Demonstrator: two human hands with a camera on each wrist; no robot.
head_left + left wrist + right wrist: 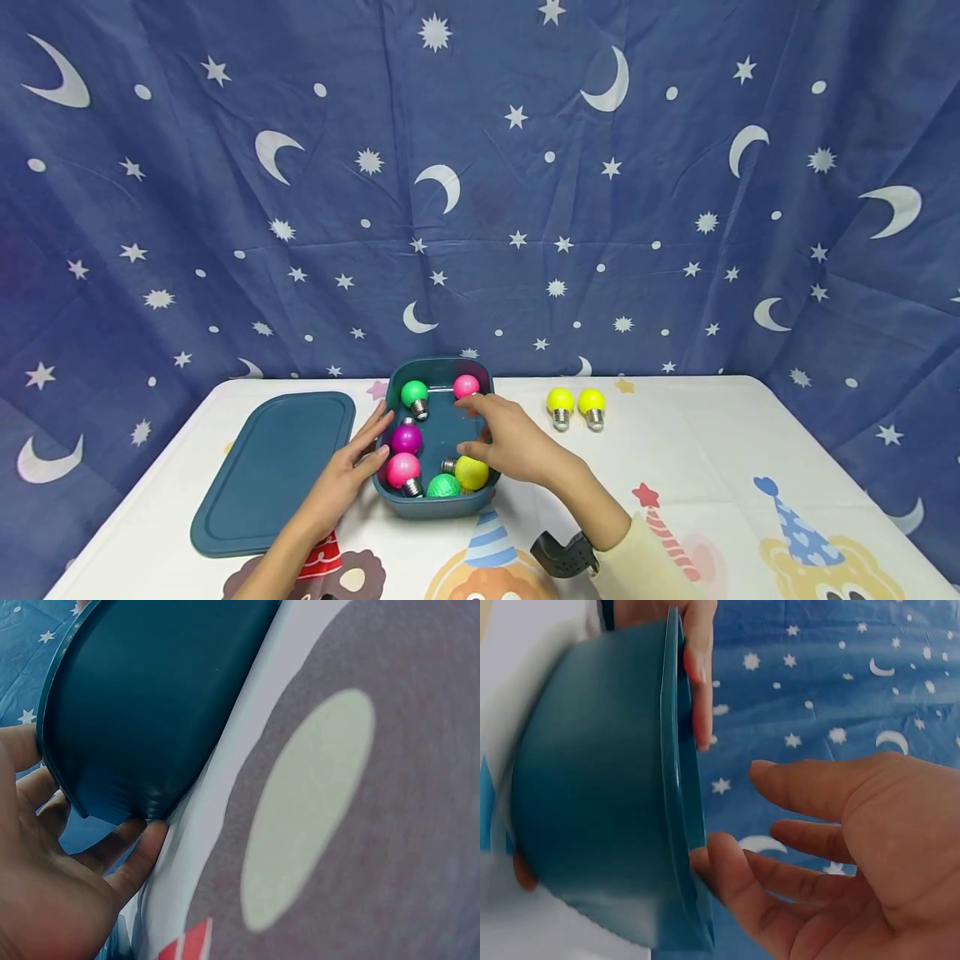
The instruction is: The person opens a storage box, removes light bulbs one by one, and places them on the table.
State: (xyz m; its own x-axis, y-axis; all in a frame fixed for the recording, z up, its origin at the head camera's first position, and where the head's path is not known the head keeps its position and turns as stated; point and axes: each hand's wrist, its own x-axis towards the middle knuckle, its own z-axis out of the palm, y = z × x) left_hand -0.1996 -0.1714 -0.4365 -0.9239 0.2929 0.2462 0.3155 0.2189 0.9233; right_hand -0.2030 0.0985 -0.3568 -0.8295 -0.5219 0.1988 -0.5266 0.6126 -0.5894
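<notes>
A dark teal box (450,504) stands on the table with several bulbs inside. These include a green bulb (414,392), a purple bulb (407,439), pink bulbs (403,468), a yellow bulb (472,472) and a textured green bulb (443,485). My left hand (348,475) touches the box's left side with extended fingers; its fingertips (154,831) meet the lower wall in the left wrist view. Over the box's right rim is my right hand (513,437), fingers loosely bent and apart. Nothing shows between its thumb and fingers in the right wrist view.
A flat teal lid (273,475) lies left of the box. Two yellow bulbs (560,404) lie side by side to the right. A printed white cloth (720,450) covers the table, and a blue starry curtain (487,200) hangs behind it.
</notes>
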